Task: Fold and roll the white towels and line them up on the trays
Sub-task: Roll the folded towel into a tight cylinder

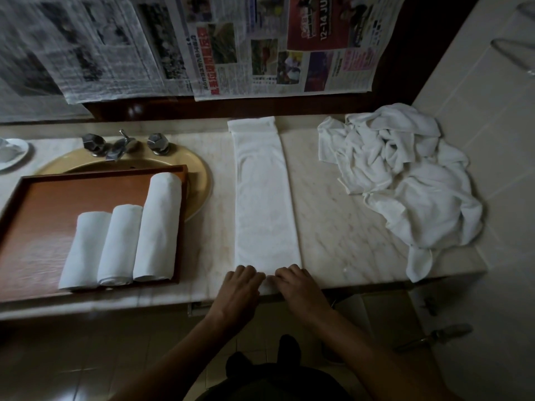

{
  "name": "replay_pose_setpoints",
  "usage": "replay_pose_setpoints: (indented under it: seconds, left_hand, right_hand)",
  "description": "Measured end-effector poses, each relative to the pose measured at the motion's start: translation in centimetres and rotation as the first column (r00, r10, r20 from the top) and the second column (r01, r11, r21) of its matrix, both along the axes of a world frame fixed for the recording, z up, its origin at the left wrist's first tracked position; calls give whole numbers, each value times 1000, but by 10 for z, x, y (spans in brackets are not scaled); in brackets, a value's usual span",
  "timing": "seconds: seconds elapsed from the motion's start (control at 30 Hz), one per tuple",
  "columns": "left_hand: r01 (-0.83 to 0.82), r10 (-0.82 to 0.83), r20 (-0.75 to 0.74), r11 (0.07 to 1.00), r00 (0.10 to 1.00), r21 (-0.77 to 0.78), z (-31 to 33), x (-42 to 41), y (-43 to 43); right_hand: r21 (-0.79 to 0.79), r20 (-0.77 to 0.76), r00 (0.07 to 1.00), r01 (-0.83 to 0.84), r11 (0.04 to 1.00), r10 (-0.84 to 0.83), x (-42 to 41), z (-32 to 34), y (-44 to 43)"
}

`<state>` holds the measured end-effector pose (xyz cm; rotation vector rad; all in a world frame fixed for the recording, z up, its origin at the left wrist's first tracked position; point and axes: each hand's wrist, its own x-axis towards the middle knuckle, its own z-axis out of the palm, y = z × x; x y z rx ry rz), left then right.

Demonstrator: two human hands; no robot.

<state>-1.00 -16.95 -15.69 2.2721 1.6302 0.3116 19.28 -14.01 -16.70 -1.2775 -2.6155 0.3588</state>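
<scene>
A: Progress?
B: The folded towel (265,198) lies in a strip on the marble counter (333,215); left hand (241,287) and right hand (298,285) grip its near end, probably starting the roll.
A: And the rest?
B: Three rolled towels (121,244) on the wooden tray (43,204); a crumpled heap (405,180) waits.

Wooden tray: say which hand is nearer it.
Left. The left hand holds the folded towel, right of the wooden tray; the right hand is farther right.
</scene>
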Motion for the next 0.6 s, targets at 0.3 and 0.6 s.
replay_pose_setpoints:
  seconds: [0.3,0.6]
  left_hand:
    - [89,-88,-35,996,995,9,-12,-21,11]
    - [28,-25,30,994,999,-103,-1,-36,26]
  right_hand:
    - [51,25,997,-70,996,69,8,-2,11]
    - [-81,9,1000,5,997,-4,26,-5,19]
